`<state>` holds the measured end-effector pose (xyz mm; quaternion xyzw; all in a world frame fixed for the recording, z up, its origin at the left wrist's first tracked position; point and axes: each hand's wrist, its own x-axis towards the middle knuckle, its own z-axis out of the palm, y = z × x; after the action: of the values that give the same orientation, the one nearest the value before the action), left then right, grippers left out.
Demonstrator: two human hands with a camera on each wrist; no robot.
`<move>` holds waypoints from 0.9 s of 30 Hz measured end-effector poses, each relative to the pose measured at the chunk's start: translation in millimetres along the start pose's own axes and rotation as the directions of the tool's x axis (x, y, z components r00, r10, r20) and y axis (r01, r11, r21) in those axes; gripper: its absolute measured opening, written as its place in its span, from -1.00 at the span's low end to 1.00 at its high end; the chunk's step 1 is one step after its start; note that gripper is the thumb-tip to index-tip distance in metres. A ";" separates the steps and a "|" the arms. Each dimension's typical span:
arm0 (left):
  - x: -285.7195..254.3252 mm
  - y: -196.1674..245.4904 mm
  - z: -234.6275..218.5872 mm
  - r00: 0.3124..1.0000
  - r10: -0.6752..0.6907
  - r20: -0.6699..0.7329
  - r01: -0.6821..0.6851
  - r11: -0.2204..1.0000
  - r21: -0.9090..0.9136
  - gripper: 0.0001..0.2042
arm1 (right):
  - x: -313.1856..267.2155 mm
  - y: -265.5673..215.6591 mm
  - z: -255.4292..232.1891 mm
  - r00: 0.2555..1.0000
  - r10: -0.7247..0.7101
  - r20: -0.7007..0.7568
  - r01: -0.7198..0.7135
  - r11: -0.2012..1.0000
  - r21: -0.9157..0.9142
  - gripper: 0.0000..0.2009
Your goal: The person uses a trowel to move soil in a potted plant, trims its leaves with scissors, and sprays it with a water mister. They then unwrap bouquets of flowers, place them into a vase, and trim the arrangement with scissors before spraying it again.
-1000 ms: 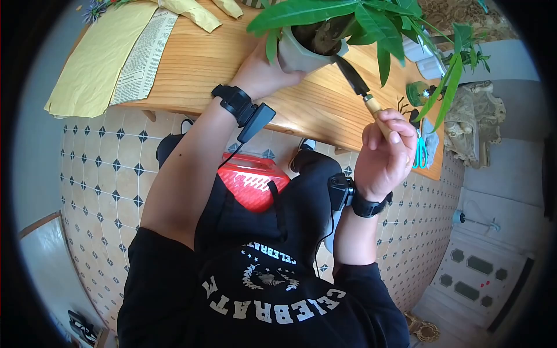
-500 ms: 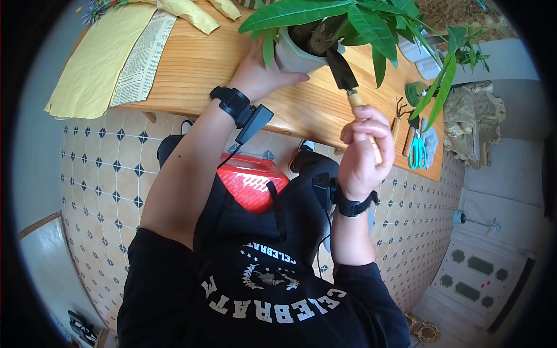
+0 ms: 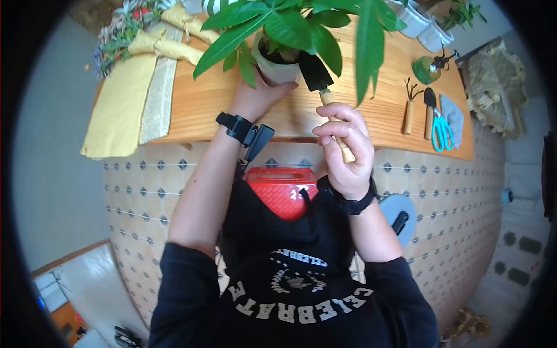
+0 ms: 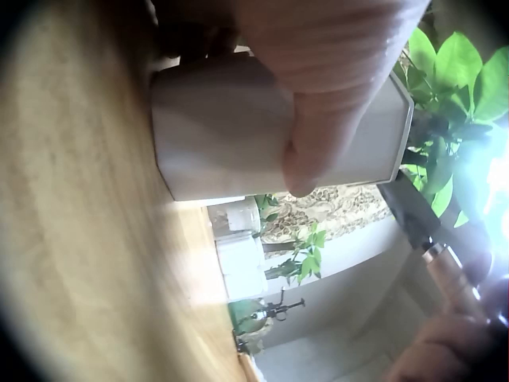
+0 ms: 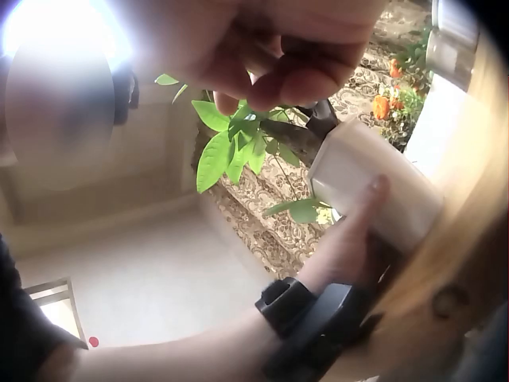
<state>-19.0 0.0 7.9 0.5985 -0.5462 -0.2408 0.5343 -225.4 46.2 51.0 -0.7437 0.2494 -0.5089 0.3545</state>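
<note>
My left hand (image 3: 259, 96) grips the side of a pale plant pot (image 3: 277, 73), thumb stretched along its wall in the left wrist view; its other fingers are mostly hidden behind the pot. Growing from the pot is a green leafy plant (image 3: 288, 28) with a thick brown stem. A small trowel (image 3: 316, 74) is held by its wooden handle in my right hand (image 3: 356, 149), fingers curled round it. The trowel's dark blade reaches the pot's rim, its tip overlapped by leaves in the head view. In the left wrist view the blade (image 4: 408, 208) meets the rim corner.
On the wooden table's right lie a hand rake (image 3: 409, 110), another trowel (image 3: 429, 113), turquoise-handled scissors (image 3: 442, 134) and a grey cloth (image 3: 451, 116). Behind them stand a green spray bottle (image 3: 427, 69) and white pots (image 3: 434, 37). Yellow paper (image 3: 119, 107) and wrapped flowers (image 3: 125, 35) are on the left.
The head view has swung, showing more of the table's right side. My right hand has brought the trowel leftward, its blade now closer against the pot's rim. The left hand keeps its grip.
</note>
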 end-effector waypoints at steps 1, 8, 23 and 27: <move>-1.1 0.5 2.1 1.000 0.003 0.018 -0.003 1.000 -0.005 -0.35 | 0.7 -1.8 -2.0 1.000 0.019 -0.010 -0.019 0.999 0.026 -0.78; -2.1 17.9 22.7 0.986 0.096 -0.136 -0.090 0.995 0.051 -0.50 | 3.9 0.2 -14.4 0.981 0.174 -0.089 -0.131 0.924 0.360 -0.68; 3.4 -36.0 -18.3 0.987 0.001 0.158 -0.007 0.999 0.038 -0.23 | 56.5 41.7 -69.7 0.939 0.222 -0.262 -0.032 0.816 0.577 -0.77; 5.4 -24.9 -7.4 0.993 -0.019 0.120 0.015 0.999 0.032 -0.22 | 103.4 57.3 -72.0 0.916 0.263 -0.304 0.018 0.729 0.684 -0.75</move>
<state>-1.1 -6.3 -10.7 0.5957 -0.5759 -0.2724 0.4893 -256.2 -85.0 82.9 -0.4326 0.1619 -0.6734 0.5772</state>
